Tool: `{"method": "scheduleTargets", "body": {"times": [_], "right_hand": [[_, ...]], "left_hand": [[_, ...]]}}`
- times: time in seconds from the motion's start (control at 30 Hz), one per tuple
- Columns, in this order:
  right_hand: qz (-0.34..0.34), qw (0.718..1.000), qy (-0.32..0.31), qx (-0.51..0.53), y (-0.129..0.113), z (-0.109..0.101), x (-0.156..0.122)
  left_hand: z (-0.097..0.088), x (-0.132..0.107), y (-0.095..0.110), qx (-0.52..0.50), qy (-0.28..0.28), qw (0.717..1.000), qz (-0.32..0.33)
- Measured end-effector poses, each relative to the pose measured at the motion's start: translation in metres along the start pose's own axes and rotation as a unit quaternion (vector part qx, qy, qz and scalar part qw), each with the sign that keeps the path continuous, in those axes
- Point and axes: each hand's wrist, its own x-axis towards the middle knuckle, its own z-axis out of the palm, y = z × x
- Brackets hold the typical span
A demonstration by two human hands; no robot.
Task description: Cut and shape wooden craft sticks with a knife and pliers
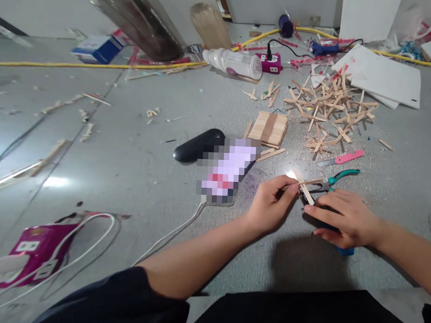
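My left hand pinches two crossed wooden craft sticks between thumb and fingers. My right hand is curled over a dark blue tool, mostly hidden under the palm; its bright blue end shows below the wrist, and its kind is unclear. The right index fingertip is close to the lower end of the pale stick. Just beyond the right hand lie teal-handled pliers. Farther off are a pink-handled craft knife and a heap of crossed sticks.
A stack of craft sticks, a black case and a blurred-out phone with a white cable lie left of the hands. Behind are a plastic bottle, a blue glue gun and white boards. A purple power socket sits front left.
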Motion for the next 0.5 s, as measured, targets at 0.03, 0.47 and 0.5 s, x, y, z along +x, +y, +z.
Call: {"method": "scheduleTargets", "body": {"times": [0.03, 0.47, 0.5], "right_hand": [[0.012, 1.0, -0.016, 0.0, -0.0011, -0.0001, -0.001], [0.141, 0.986, -0.034, -0.084, -0.009, 0.0019, -0.0075], [0.146, 0.985, -0.033, -0.088, -0.0076, 0.0015, -0.008]], "left_hand": [[-0.0011, 0.001, -0.0011, 0.01, 0.015, 1.0, 0.005], [-0.0097, 0.0072, -0.0032, 0.187, 0.034, 0.982, 0.002], [-0.0097, 0.0075, -0.0027, 0.198, 0.031, 0.98, -0.007]]}}
